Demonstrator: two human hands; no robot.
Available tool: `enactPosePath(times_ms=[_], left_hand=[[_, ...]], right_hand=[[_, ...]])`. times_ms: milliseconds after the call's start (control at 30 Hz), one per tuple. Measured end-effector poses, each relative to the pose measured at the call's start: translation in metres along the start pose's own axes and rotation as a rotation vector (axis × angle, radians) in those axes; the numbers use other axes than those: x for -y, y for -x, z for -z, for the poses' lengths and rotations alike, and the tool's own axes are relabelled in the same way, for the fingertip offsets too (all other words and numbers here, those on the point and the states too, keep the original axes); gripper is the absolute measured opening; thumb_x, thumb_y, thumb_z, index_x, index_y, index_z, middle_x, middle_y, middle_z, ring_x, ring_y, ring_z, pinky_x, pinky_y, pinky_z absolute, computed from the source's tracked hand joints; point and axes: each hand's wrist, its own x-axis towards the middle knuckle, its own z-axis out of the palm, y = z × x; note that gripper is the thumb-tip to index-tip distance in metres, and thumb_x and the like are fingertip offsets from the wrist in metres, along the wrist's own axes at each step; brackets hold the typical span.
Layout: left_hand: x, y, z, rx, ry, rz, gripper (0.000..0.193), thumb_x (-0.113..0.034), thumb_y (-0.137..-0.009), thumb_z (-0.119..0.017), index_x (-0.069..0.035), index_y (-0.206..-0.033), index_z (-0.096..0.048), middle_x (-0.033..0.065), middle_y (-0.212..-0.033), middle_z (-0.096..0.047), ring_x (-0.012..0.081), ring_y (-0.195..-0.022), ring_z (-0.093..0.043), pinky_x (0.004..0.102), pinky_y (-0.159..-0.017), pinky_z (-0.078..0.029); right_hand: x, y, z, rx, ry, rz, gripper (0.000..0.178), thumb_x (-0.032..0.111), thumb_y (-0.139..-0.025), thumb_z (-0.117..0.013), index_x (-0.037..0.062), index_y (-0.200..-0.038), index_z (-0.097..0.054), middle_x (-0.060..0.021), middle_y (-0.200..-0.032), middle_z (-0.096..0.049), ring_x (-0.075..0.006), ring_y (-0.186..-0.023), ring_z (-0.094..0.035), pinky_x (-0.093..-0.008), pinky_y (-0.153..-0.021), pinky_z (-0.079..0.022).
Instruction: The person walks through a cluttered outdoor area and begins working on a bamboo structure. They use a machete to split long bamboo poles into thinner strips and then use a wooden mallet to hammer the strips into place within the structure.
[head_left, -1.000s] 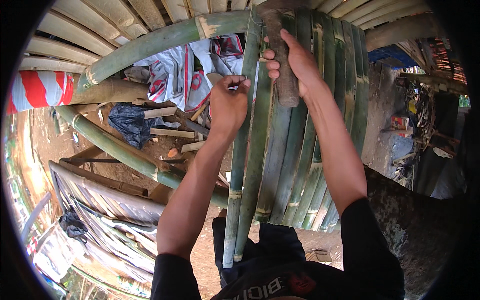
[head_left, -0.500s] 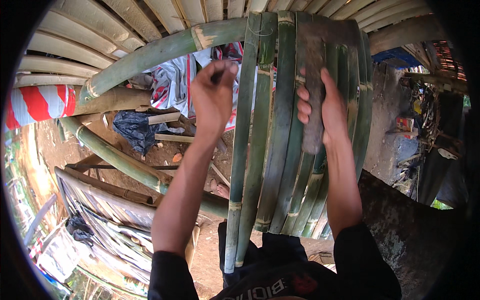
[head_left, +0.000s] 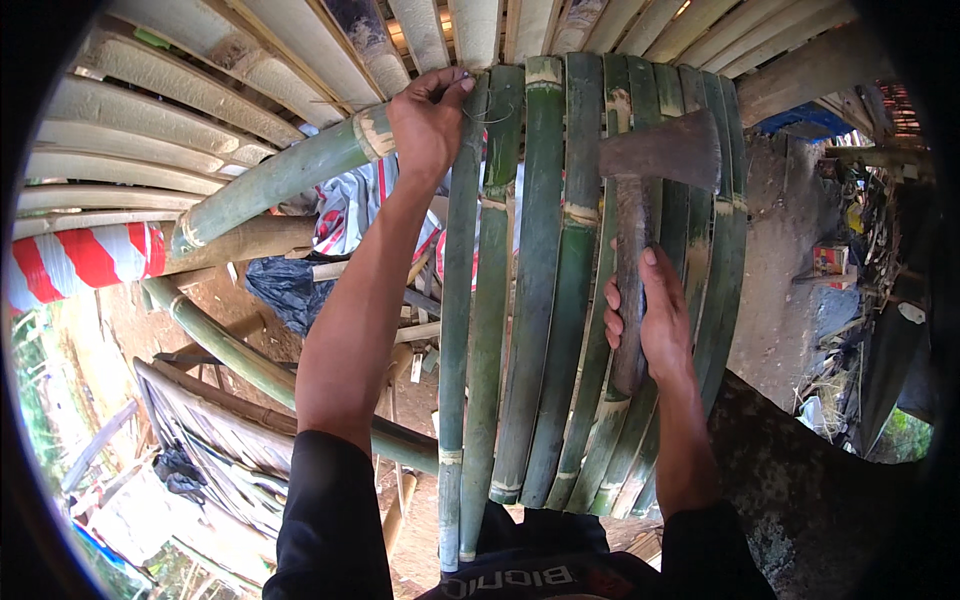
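Green split-bamboo slats [head_left: 543, 300] lie side by side in front of me, running from the far bamboo pole [head_left: 290, 170] toward my body. My left hand [head_left: 425, 130] is closed in a pinch at the far end of the leftmost slat [head_left: 456, 290]. A small dark spot shows at its fingertips, too small to name. In my right hand [head_left: 662, 315] is a hatchet [head_left: 668, 152], gripped by its worn wooden handle. Its broad dark head points away from me, over the slats on the right.
Pale bamboo slats [head_left: 150, 105] fan out beyond the pole. A red-and-white wrapped pole end [head_left: 85, 265] juts out at left. Below lie a black plastic bag [head_left: 285, 290] and a striped sheet [head_left: 350, 215]. A curved bamboo pole [head_left: 235, 345] crosses the lower left.
My left hand has moved away from me, from beside the leftmost slat to its far end. The hatchet, blurred before, has come nearer and now shows sharply. The view has tilted farther out.
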Motion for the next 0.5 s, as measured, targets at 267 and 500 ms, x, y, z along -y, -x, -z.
enactPosePath(times_ms=[267,500], left_hand=[[0.005,0.002,-0.004,-0.034,-0.122,-0.158,0.016,-0.007,-0.081,-0.070,0.002,-0.094,-0.071,0.0100,-0.084,-0.069,0.0151,-0.075,-0.061,0.0276,-0.073,-0.048],[-0.008,0.007,-0.004,-0.049,-0.148,-0.218,0.015,-0.005,-0.078,-0.070,-0.001,-0.092,-0.072,0.0153,-0.080,-0.068,0.0222,-0.072,-0.064,0.0307,-0.071,-0.049]], right_hand=[[0.026,-0.016,-0.024,0.084,0.164,0.152,0.038,0.042,-0.100,-0.039,0.0061,-0.110,-0.044,-0.0026,-0.067,-0.048,-0.0093,-0.048,-0.046,-0.0256,-0.041,-0.038],[0.047,-0.067,-0.066,0.171,0.448,0.384,0.039,0.043,-0.099,-0.042,0.0046,-0.097,-0.046,-0.0079,-0.061,-0.050,-0.0217,-0.050,-0.053,-0.0363,-0.046,-0.041]])
